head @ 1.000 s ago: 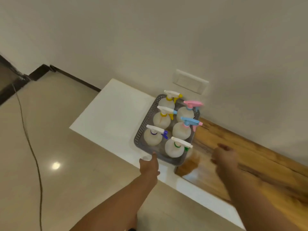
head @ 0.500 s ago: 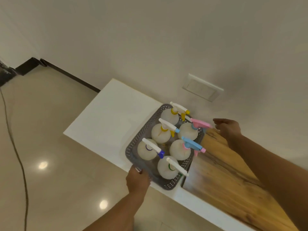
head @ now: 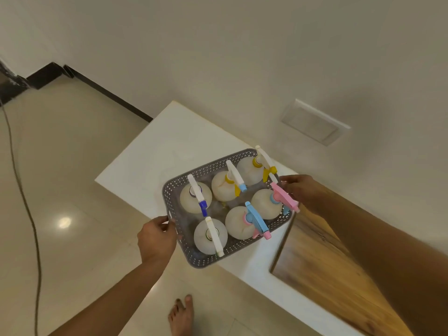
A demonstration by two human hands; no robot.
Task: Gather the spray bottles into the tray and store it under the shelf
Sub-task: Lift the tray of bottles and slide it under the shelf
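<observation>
Gripping the grey perforated tray (head: 180,185) at its two short ends, you are holding it with both hands. Your left hand (head: 156,236) is curled around the tray's near-left end, fingers (head: 163,220) hooked over the rim. Your right hand (head: 300,190) is clasping the far-right end, partly hidden behind a pink sprayer head.

Six pale spray bottles are standing upright inside the tray in two rows of three. Along the tray's left side are sitting the blue-nozzle bottle (head: 196,197), a yellow-collared bottle with a light-blue tip (head: 224,185) and a yellow-trigger bottle (head: 249,167). Along its right side are sitting the plain white-headed bottle (head: 210,235), the blue-headed bottle (head: 238,221) and the pink-headed bottle (head: 265,202).

The tray is overlapping the front edge of the white bench (head: 155,161), its near corner hanging out over the floor (head: 72,166); whether it is resting or lifted is unclear. To the tray's right a wooden surface (head: 322,265) is adjoining the bench. Below the tray, your bare foot (head: 181,316) is standing on the floor, and a dark cable (head: 24,197) is trailing far to the tray's left.
</observation>
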